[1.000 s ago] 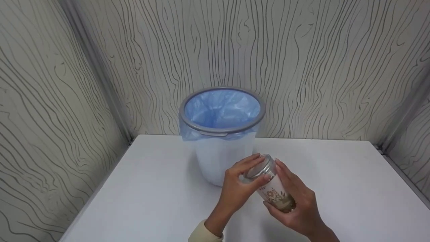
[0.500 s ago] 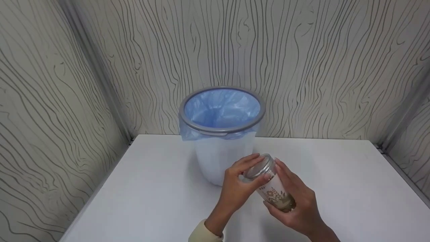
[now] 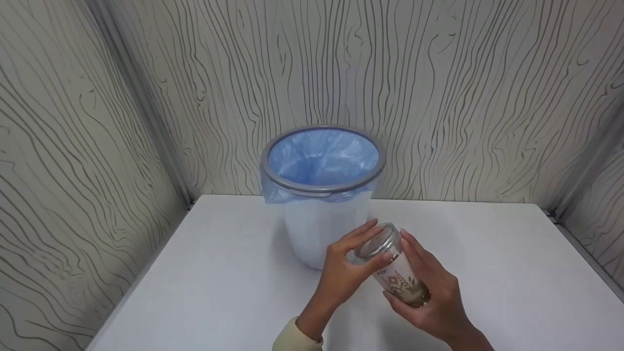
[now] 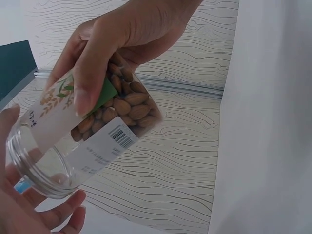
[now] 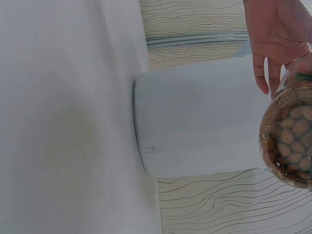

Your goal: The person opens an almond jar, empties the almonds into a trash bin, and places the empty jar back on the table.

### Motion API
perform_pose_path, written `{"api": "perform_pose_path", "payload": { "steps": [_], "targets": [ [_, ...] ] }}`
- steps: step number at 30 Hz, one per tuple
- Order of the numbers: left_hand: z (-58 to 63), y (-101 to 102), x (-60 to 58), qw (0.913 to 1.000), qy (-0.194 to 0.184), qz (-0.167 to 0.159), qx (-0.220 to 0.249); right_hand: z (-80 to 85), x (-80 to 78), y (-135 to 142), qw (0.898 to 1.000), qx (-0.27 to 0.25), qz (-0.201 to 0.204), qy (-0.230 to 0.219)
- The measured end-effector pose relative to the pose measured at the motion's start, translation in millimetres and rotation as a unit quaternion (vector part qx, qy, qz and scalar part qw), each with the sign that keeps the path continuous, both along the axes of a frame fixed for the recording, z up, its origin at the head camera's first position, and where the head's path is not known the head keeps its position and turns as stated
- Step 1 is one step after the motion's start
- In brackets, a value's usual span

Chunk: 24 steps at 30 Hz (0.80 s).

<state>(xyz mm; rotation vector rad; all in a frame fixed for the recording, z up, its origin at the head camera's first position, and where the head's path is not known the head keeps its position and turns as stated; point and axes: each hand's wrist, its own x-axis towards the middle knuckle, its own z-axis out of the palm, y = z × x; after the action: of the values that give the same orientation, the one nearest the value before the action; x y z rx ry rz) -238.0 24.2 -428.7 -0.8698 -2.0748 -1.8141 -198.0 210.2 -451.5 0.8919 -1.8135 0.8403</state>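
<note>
A clear jar of almonds (image 3: 397, 273) with a flower-printed label is held tilted above the table, in front of the bin, its top end toward the upper left. My right hand (image 3: 434, 297) grips its body near the base, thumb on one side and fingers on the other. My left hand (image 3: 343, 270) spans the jar's ridged top end, thumb and fingers on opposite sides. In the left wrist view the almonds (image 4: 131, 105) lie toward the base, and the top part is see-through. Whether a clear lid covers the mouth, I cannot tell.
Behind the hands stands a white bin (image 3: 326, 229) with a grey rim ring and a blue bag liner (image 3: 321, 156). It rests on a white table (image 3: 219, 282). Wood-grain patterned panels (image 3: 312, 63) rise at the back and sides.
An extended finger of my left hand has lifted slightly at the jar's top. The jar and my right hand stay almost in place.
</note>
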Motion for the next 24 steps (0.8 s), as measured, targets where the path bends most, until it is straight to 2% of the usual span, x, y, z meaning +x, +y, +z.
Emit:
{"api": "perform_pose_path", "payload": {
  "steps": [7,12,18,24],
  "targets": [
    [-3.4,-1.4,-3.9,0.9991,0.004,-0.042,0.002,-2.0,-0.3,0.6,1.0,-0.001,-0.003,-0.001],
    [-6.3,-1.8,-6.7,0.9985,0.019,-0.051,0.007,-1.9,0.1,0.7,1.0,0.0,-0.005,-0.002],
    [-6.1,-3.9,-7.1,0.9975,0.017,-0.066,0.017,-3.3,-0.1,1.6,1.0,0.006,-0.007,-0.007],
    [-6.7,-2.9,-7.5,0.9978,0.021,-0.06,0.019,-2.8,-0.2,1.3,1.0,0.005,-0.005,-0.003]
  ]
}}
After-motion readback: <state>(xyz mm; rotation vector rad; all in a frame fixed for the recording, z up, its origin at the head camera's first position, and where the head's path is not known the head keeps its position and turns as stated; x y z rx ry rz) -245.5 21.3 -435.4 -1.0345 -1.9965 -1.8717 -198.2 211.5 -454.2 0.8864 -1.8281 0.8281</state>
